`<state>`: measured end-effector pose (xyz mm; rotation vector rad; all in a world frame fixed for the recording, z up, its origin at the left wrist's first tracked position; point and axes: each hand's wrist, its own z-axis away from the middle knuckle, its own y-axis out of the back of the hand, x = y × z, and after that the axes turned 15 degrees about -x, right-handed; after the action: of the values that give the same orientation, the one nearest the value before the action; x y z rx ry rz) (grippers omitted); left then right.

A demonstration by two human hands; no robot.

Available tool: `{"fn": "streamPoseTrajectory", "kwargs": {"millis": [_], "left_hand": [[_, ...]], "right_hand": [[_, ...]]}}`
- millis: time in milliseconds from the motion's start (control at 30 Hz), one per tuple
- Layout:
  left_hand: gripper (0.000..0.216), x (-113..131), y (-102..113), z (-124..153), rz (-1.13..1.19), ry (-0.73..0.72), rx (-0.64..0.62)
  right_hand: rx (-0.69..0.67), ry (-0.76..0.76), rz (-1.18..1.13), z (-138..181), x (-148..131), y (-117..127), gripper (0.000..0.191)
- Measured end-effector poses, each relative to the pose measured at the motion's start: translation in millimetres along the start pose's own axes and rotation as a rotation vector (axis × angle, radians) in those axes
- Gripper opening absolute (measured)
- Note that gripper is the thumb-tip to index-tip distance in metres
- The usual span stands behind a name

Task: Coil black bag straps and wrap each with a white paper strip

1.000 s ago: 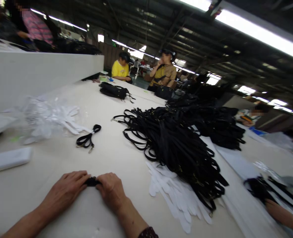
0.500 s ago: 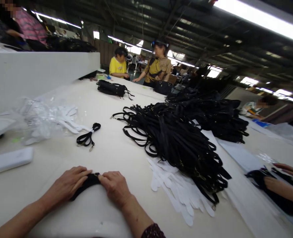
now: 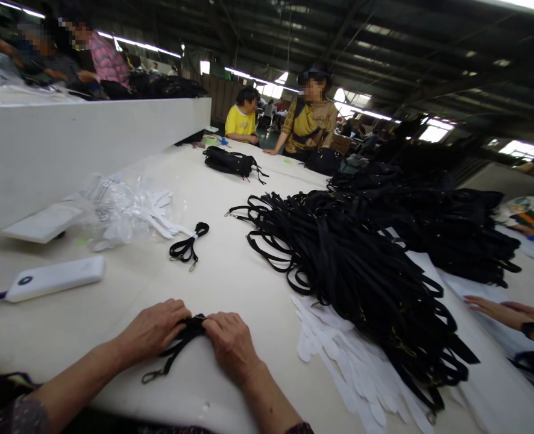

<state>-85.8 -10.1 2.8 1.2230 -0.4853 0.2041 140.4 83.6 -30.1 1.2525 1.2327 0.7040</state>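
Both my hands grip a black strap [image 3: 182, 345] low over the white table. My left hand [image 3: 156, 328] closes on its left part, and a metal snap hook hangs from the strap below that hand. My right hand [image 3: 231, 342] pinches the other side, fingers bent and thumb against the strap. Some of the strap is hidden under my fingers. Beyond my hands lies a black strap bundle [image 3: 189, 244], folded and tied with a white band, its metal hooks toward me. A large heap of black straps [image 3: 334, 253] spreads to the right.
White gloves [image 3: 352, 361] lie under the heap's near edge. On the left are a white power bank [image 3: 56, 278] with a cable and a clear plastic bag [image 3: 122, 211]. A black bag [image 3: 233, 161] lies farther back. A co-worker's hands [image 3: 504, 310] are at the right.
The view has swung left, so the table's things appear farther right. A metal hook on the held strap now shows below my left hand. Both hands keep hold.
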Motion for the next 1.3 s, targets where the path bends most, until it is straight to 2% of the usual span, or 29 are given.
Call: {"fn": "streamPoseTrajectory", "kwargs": {"millis": [167,300,567,800,1033,1300], "left_hand": [[0.028,-17.1,8.7,1.1,0.326,0.039,-0.017],[0.040,-31.5,15.4,9.5,0.380,0.094,0.021],[0.032,-13.4,-3.3,20.7,0.221,0.132,0.064],[0.044,-12.6,4.6,26.9,0.236,0.084,-0.036],[0.031,-17.2,-0.1,21.2,0.232,0.148,0.022],[0.026,-25.5,12.2,17.0,0.275,0.127,-0.024]], "right_hand": [[0.049,0.034,-0.018,-3.3,1.6,-0.2,0.013],[0.040,0.014,-0.032,-5.9,3.0,1.4,0.011],[0.052,0.013,-0.062,-5.7,0.2,3.9,0.013],[0.093,0.051,-0.070,-4.1,1.4,5.3,0.018],[0.050,0.067,-0.081,-4.6,2.1,4.4,0.020],[0.030,0.079,-0.179,-7.6,4.4,10.4,0.013]]}}
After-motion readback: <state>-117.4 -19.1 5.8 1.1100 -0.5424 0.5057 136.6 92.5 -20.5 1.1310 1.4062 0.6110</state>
